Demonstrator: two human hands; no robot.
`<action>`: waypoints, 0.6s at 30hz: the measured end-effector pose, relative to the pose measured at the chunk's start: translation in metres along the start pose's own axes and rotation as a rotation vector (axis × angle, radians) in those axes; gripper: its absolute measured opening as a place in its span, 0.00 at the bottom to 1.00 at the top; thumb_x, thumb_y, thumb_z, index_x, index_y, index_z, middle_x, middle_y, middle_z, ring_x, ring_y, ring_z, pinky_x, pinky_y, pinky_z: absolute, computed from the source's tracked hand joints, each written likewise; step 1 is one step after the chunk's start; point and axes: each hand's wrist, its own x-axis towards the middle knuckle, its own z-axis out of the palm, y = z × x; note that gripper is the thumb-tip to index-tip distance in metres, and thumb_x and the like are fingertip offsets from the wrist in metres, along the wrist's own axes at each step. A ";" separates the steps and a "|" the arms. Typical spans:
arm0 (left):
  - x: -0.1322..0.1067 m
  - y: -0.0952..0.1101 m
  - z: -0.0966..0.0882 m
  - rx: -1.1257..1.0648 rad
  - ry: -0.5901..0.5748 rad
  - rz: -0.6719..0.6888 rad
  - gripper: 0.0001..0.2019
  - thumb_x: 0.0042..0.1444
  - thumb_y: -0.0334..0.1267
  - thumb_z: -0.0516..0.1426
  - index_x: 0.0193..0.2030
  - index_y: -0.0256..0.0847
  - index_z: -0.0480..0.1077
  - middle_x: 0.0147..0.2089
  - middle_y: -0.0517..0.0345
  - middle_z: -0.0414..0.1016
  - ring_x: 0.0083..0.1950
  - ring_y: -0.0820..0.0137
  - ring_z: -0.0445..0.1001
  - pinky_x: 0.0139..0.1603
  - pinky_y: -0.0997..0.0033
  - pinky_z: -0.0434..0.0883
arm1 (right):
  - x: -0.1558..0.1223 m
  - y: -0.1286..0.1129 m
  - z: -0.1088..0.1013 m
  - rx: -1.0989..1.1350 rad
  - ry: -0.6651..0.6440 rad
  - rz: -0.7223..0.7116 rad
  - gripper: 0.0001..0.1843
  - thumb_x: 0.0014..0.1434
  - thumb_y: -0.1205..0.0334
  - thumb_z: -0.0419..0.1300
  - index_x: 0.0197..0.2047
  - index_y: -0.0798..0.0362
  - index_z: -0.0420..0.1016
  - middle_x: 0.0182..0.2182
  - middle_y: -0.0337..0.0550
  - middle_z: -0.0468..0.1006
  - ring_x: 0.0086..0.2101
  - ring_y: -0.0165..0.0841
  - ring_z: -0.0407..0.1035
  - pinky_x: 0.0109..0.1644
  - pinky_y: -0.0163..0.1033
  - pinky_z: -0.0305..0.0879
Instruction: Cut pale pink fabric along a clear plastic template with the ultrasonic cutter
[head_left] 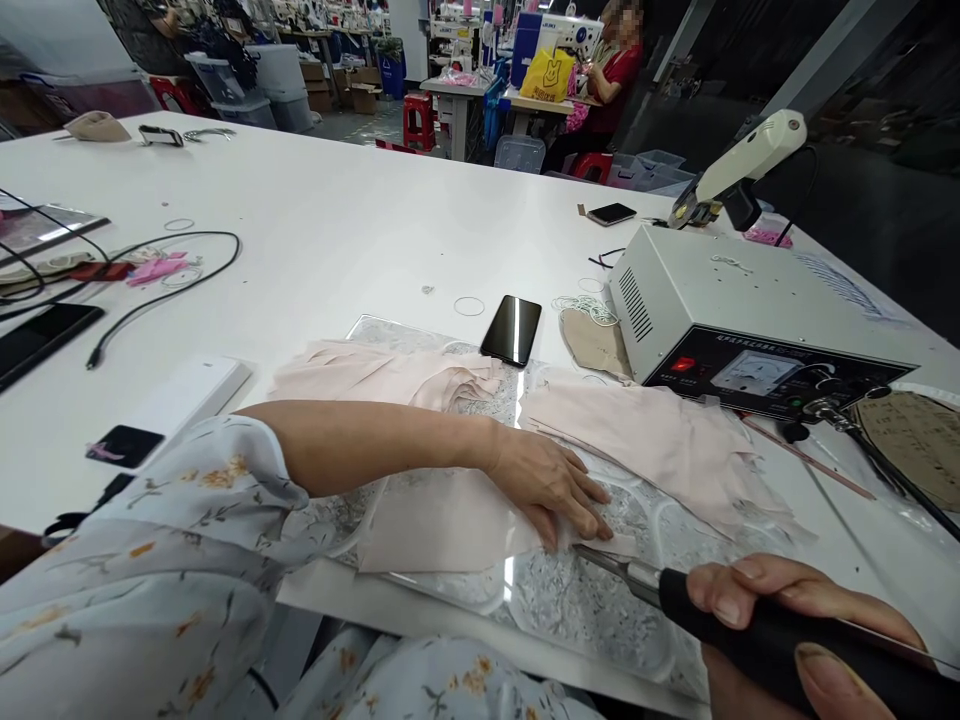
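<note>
Pressing w/ L hand (547, 480), palm down, fingers spread, clasping nothing, on R end of pale pink fabric pc (450, 525); lying flat on clear mat (585, 605), L of & nearer than control box (765, 315). Gripping w/ R hand (814, 590) the black handle of blade-tipped tool (675, 597), closed firmly round it, nearer than box; pointing tip at fabric edge, just beside L fingers; can't tell if touching. Also lying about: pink fabric stack (375, 375) L of box, 2nd pile (637, 420) close by box's front L corner, phone (511, 330) L of box too. Judged prob. v. light, soft, limp, apt to wrinkle or skid on slick-looking mat; best pinned w/ flat fingers near edge, lifted by a corner. Rate tool as rigid, likely sharp & poss. hot at tip; hold by handle only.
</note>
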 end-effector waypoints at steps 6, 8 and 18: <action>0.000 0.000 0.000 0.115 -0.035 0.035 0.05 0.55 0.39 0.66 0.38 0.48 0.75 0.60 0.65 0.73 0.68 0.64 0.63 0.70 0.73 0.53 | 0.000 0.002 0.003 0.008 -0.048 -0.020 0.04 0.51 0.64 0.59 0.33 0.53 0.70 0.30 0.39 0.73 0.24 0.28 0.65 0.27 0.41 0.70; 0.000 -0.001 0.000 0.184 -0.023 0.092 0.05 0.56 0.40 0.65 0.38 0.48 0.76 0.60 0.63 0.73 0.67 0.63 0.64 0.70 0.71 0.54 | -0.001 0.004 0.002 -0.024 -0.054 -0.026 0.04 0.52 0.64 0.59 0.33 0.53 0.69 0.30 0.40 0.73 0.25 0.30 0.66 0.28 0.42 0.71; -0.002 -0.005 0.005 0.414 0.026 0.210 0.08 0.55 0.43 0.65 0.41 0.49 0.76 0.60 0.63 0.73 0.65 0.62 0.68 0.65 0.70 0.63 | -0.002 -0.003 0.009 0.031 -0.033 0.012 0.04 0.53 0.62 0.60 0.33 0.52 0.70 0.29 0.39 0.70 0.24 0.28 0.64 0.27 0.40 0.70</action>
